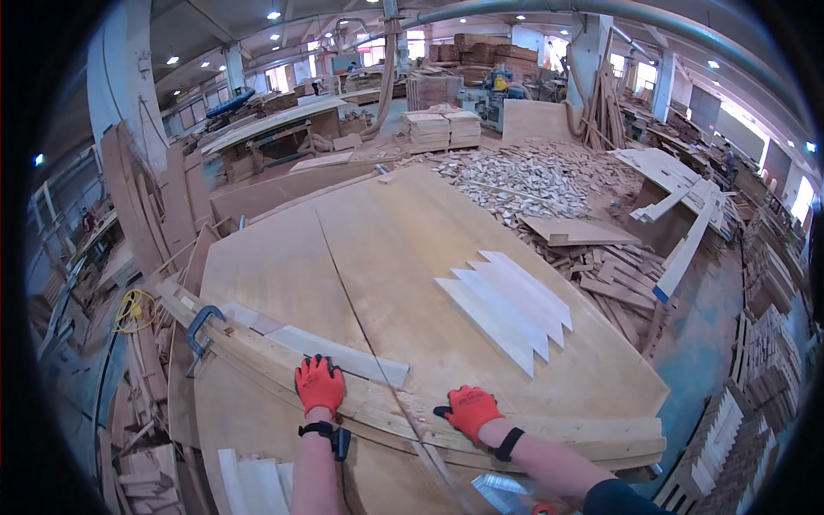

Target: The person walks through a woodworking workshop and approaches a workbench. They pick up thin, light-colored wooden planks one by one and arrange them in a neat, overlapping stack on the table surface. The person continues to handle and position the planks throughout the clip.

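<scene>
My left hand (319, 386), in a red glove with black fingertips, lies over a long curved wooden rail (283, 365). Its fingers reach the near edge of a pale board strip (365, 358) along the rail's far side. To the right, my right hand (469, 410), gloved alike, rests just beyond the rail, thumb apart from the fingers and nothing visible in it. A dark slot (343, 283) runs across the wooden tabletop (403, 223), passing between my hands. On the left, a blue C-clamp (202, 335) grips the rail.
Several pale boards with pointed ends (506, 305) lie together on the right of the tabletop. More pale pieces (253, 481) sit at the near left. Beyond the right edge are heaped offcuts (609, 275). Stacked boards (730, 455) stand at the lower right.
</scene>
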The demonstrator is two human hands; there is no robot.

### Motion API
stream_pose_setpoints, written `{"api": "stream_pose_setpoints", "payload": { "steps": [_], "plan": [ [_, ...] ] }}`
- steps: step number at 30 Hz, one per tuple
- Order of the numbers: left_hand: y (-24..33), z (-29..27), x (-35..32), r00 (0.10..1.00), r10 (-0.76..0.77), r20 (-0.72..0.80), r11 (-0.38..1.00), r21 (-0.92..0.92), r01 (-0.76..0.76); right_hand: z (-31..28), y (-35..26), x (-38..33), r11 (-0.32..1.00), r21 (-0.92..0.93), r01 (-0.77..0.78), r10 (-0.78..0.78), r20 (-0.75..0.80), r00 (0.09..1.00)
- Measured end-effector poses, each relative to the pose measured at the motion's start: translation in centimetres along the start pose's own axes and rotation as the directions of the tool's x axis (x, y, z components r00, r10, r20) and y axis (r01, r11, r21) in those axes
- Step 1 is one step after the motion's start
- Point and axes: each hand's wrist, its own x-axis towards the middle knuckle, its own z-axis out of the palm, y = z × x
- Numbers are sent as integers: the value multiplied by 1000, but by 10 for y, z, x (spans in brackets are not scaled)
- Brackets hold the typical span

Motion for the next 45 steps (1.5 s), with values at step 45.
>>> {"api": "stream_pose_setpoints", "payload": {
  "steps": [45],
  "plan": [
    [31, -84, -74, 991, -10, 133, 722, -685, 99, -36, -82, 193, 924, 285, 255, -289, 85, 954]
  ]
}}
